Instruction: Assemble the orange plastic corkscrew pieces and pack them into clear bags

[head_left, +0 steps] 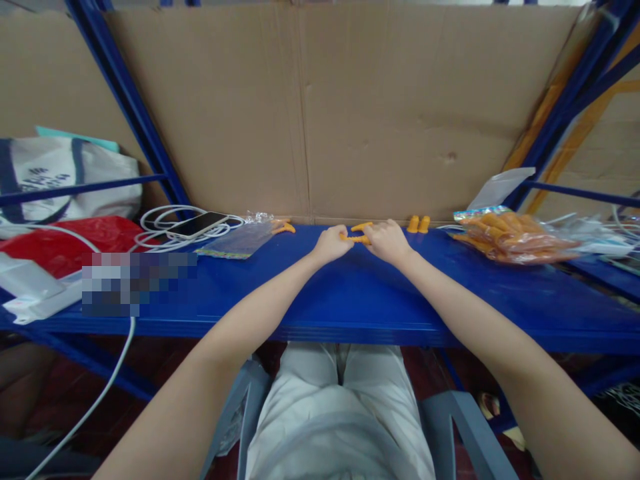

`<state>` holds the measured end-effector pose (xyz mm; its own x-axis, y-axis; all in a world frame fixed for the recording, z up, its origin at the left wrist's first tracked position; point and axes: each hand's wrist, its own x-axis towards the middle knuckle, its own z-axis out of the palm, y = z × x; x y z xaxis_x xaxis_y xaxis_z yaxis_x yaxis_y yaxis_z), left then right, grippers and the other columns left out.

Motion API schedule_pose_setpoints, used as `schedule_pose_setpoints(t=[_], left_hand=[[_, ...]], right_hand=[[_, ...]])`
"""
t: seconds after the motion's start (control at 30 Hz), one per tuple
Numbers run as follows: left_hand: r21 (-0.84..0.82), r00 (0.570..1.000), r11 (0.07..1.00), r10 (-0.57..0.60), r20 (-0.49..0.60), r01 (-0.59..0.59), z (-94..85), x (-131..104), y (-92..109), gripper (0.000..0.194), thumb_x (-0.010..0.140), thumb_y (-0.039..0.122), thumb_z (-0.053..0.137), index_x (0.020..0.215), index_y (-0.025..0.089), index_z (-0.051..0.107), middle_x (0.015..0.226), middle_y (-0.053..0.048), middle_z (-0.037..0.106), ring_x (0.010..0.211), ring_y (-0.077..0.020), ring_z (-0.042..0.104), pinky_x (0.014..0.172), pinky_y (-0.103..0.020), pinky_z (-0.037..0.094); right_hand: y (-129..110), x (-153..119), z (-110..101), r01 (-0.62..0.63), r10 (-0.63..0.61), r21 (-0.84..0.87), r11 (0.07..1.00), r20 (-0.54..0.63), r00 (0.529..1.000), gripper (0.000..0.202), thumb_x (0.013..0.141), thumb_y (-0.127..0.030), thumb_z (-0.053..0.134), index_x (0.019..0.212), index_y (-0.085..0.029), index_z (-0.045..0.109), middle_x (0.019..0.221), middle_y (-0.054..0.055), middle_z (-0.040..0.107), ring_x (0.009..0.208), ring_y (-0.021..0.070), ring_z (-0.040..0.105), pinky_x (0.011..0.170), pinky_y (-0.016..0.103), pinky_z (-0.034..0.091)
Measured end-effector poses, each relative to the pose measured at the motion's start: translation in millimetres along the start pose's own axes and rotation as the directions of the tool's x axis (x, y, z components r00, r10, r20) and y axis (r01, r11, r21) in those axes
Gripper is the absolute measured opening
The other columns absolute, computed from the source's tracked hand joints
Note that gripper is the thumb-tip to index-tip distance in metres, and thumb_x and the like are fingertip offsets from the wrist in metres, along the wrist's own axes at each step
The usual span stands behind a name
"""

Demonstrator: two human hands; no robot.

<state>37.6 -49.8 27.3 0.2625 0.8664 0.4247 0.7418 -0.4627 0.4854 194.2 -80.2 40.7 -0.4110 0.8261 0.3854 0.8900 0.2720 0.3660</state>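
Left hand: the left hand (331,244) lies at the centre of the frame on the blue counter (350,300), fingers curled in and pinching the left end of a small orange plastic piece (359,238).
Right hand: the right hand (387,241) sits just right of it, fingers closed around the right end of the same piece; the two hands nearly touch.
Orange plastic piece: held between both hands just above the counter, near its back edge; its exact shape is hidden by the fingers.
Two orange caps: a pair of small orange caps (419,224) stands upright just right of the right hand, against the cardboard wall (320,113).
Bag of orange parts: a clear bag of orange parts (510,237) lies at the right of the frame, well apart from the hands.
Flat clear packet: a flat clear packet (240,240) lies left of the hands, with one orange piece (284,227) at its right end.
Phone: a phone (199,225) rests on coiled white cable (160,220), left of centre.
Far left: a red bag (60,247) and a white tote bag (65,177) sit at the left edge.
Below: the person's lap in pale trousers (340,407) shows at the bottom centre, on a grey chair (470,427).
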Motion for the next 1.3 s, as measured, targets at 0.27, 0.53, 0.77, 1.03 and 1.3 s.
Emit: schedule_pose_setpoints(t=[0.27, 0.53, 0.77, 1.03, 1.3], left_hand=[[0.096, 0.998, 0.994, 0.055, -0.028, -0.052, 0.1, -4, 4, 0.005, 0.074, 0.018, 0.057, 0.076, 0.022, 0.055, 0.069, -0.001, 0.064, 0.071, -0.0209, 0.061, 0.065, -0.029, 0.043], [0.313, 0.947, 0.898, 0.322, 0.009, -0.308, -4.6, -11, 1, 0.025, 0.075, 0.018, 0.053, 0.099, 0.016, 0.061, 0.093, -0.012, 0.070, 0.088, -0.0289, 0.069, 0.072, -0.033, 0.048], [0.353, 0.948, 0.883, 0.315, 0.040, -0.308, -3.0, -6, -4, 0.025, 0.077, 0.021, 0.051, 0.100, 0.018, 0.060, 0.089, -0.009, 0.071, 0.084, -0.0272, 0.069, 0.069, -0.033, 0.049], [0.375, 0.920, 0.846, 0.390, 0.046, -0.378, -2.5, -7, -7, 0.025, 0.078, 0.022, 0.051, 0.100, 0.017, 0.061, 0.093, -0.010, 0.070, 0.086, -0.0244, 0.068, 0.070, -0.031, 0.050], [0.443, 0.912, 0.805, 0.402, 0.080, -0.394, -5.7, -9, -4, 0.030, 0.079, 0.022, 0.051, 0.107, 0.016, 0.061, 0.099, -0.012, 0.070, 0.091, -0.0261, 0.068, 0.070, -0.031, 0.050]], right_hand=[[-1, 2, -4, -0.030, 0.031, -0.018, 0.999, 0.072, 0.997, 0.034, 0.093, -0.017, 0.042, 0.107, -0.004, 0.070, 0.094, 0.024, 0.074, 0.089, 0.0295, 0.071, 0.072, 0.033, 0.043], [4, 1, -1, 0.003, -0.018, 0.089, 0.996, 0.165, 0.986, 0.032, 0.091, -0.022, 0.047, 0.100, -0.008, 0.075, 0.099, 0.019, 0.075, 0.093, 0.0279, 0.071, 0.076, 0.032, 0.049], [5, 4, 6, -0.023, 0.000, 0.129, 0.991, 0.176, 0.984, 0.033, 0.091, -0.024, 0.047, 0.101, -0.010, 0.075, 0.097, 0.019, 0.075, 0.094, 0.0299, 0.071, 0.079, 0.035, 0.051], [6, 5, 1, 0.023, -0.062, 0.167, 0.986, 0.230, 0.971, 0.030, 0.087, -0.020, 0.050, 0.094, -0.008, 0.077, 0.092, 0.019, 0.075, 0.086, 0.0278, 0.072, 0.072, 0.032, 0.050], [4, 5, 0, -0.004, -0.053, 0.208, 0.978, 0.269, 0.962, 0.030, 0.087, -0.020, 0.049, 0.092, -0.008, 0.077, 0.086, 0.016, 0.075, 0.078, 0.0257, 0.071, 0.065, 0.030, 0.047]])
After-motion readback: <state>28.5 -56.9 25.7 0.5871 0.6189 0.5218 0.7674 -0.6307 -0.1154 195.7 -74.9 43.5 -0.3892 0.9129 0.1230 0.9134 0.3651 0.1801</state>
